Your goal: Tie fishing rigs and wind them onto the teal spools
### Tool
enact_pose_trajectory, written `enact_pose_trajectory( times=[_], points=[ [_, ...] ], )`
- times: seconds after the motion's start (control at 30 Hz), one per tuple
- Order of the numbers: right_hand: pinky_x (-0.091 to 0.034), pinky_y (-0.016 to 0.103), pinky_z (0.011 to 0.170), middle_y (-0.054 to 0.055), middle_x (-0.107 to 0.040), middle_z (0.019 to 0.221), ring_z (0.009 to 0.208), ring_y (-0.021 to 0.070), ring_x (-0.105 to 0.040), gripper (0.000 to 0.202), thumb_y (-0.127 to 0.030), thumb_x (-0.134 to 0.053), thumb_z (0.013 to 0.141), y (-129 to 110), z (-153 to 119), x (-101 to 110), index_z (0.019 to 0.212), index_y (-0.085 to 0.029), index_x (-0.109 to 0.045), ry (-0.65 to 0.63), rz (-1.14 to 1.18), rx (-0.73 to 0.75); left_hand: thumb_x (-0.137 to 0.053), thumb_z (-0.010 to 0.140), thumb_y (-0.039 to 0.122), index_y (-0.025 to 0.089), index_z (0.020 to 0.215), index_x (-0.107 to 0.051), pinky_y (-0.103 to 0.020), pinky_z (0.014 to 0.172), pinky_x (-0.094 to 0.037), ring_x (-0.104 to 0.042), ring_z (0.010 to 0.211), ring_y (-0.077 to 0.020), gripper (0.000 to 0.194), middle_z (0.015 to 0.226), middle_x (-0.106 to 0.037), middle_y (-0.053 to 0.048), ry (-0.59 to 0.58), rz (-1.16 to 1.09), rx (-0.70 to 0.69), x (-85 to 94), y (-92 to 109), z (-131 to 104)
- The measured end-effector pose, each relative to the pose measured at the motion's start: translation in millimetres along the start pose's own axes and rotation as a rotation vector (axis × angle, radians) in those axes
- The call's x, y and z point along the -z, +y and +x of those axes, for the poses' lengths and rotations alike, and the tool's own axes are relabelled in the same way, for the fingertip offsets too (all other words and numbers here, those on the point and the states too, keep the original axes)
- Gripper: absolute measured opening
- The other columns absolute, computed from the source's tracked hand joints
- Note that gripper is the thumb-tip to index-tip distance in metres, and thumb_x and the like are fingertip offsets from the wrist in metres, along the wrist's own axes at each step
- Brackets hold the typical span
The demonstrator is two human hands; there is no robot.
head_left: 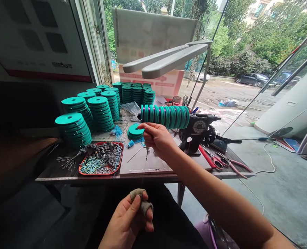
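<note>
My left hand point(129, 216) is low in front of my lap, thumb pressed to a forefinger wrapped in grey-beige cloth point(137, 192). A thin, barely visible line point(144, 169) runs up from this pinch toward the table. My right hand point(156, 137) is raised with thumb and forefinger together, just below the left end of a row of green foam spools point(166, 117). Whatever its fingertips hold is too small to make out. The row sits on the shaft of a black hand-cranked winder point(198, 128). A loose green spool point(135, 130) lies just left of my right hand.
Stacks of green spools point(100, 110) fill the table's left side. A red tray point(121, 157) holds sinkers and small tubes. Red-handled scissors point(218, 162) and pliers point(239, 167) lie at the right edge. A white lamp point(174, 62) hangs above; the crank point(233, 141) juts out right.
</note>
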State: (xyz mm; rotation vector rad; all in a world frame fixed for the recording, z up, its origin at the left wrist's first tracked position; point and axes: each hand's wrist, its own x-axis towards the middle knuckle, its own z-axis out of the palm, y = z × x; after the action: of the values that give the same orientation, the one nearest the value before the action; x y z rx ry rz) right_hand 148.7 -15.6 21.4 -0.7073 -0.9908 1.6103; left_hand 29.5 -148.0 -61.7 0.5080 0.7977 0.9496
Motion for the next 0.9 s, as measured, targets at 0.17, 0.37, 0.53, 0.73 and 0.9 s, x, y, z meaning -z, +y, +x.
enact_pose_trajectory(
  times=[0.17,0.37,0.53,0.73,0.9],
  points=[
    [-0.012,0.017,0.036,-0.01,-0.029,0.039,0.033,0.0011,-0.019,0.02,-0.014,-0.044,0.084,0,0,0,0.068,-0.011,-0.056,0.002,-0.014,0.008,-0.067,0.069,0.018,0.016,0.089,-0.067,-0.022,0.058,-0.045,-0.062,0.059,-0.0131,0.02,0.071,-0.07,-0.006,-0.019,-0.122,0.029,5.3,0,-6],
    [-0.012,0.017,0.037,-0.011,-0.029,0.038,0.033,0.0008,-0.019,0.016,-0.016,-0.05,0.081,-1,0,0,0.067,-0.011,-0.056,0.012,-0.014,0.002,-0.061,0.071,0.012,0.015,0.09,-0.068,-0.025,0.058,-0.046,-0.062,0.059,-0.0149,0.02,0.071,-0.07,-0.008,-0.058,-0.146,0.033,7.1,-2,-9],
    [-0.012,0.017,0.037,-0.011,-0.029,0.038,0.033,0.0011,-0.018,0.018,-0.014,-0.046,0.083,-2,0,-1,0.068,-0.011,-0.055,0.01,-0.012,-0.008,-0.059,0.071,0.011,0.014,0.089,-0.068,-0.024,0.056,-0.045,-0.06,0.055,-0.0133,0.02,0.068,-0.068,-0.008,-0.04,-0.159,0.003,6.2,-5,-10],
    [-0.011,0.018,0.037,-0.011,-0.03,0.038,0.033,0.0006,-0.018,0.015,-0.017,-0.051,0.081,0,0,0,0.067,-0.011,-0.056,0.007,-0.02,-0.001,-0.058,0.074,0.017,0.018,0.094,-0.065,-0.027,0.059,-0.045,-0.059,0.057,-0.0149,0.021,0.069,-0.069,-0.006,-0.053,-0.026,-0.017,13.7,-10,-9],
    [-0.013,0.017,0.037,-0.01,-0.032,0.037,0.032,0.0007,-0.02,0.014,-0.018,-0.052,0.079,-1,2,1,0.068,-0.011,-0.057,-0.006,-0.039,-0.007,-0.056,0.078,0.023,0.024,0.097,-0.065,-0.033,0.091,-0.036,-0.058,0.095,-0.0211,0.021,0.094,-0.069,-0.006,-0.022,0.528,-0.244,14.7,8,8]
  ],
)
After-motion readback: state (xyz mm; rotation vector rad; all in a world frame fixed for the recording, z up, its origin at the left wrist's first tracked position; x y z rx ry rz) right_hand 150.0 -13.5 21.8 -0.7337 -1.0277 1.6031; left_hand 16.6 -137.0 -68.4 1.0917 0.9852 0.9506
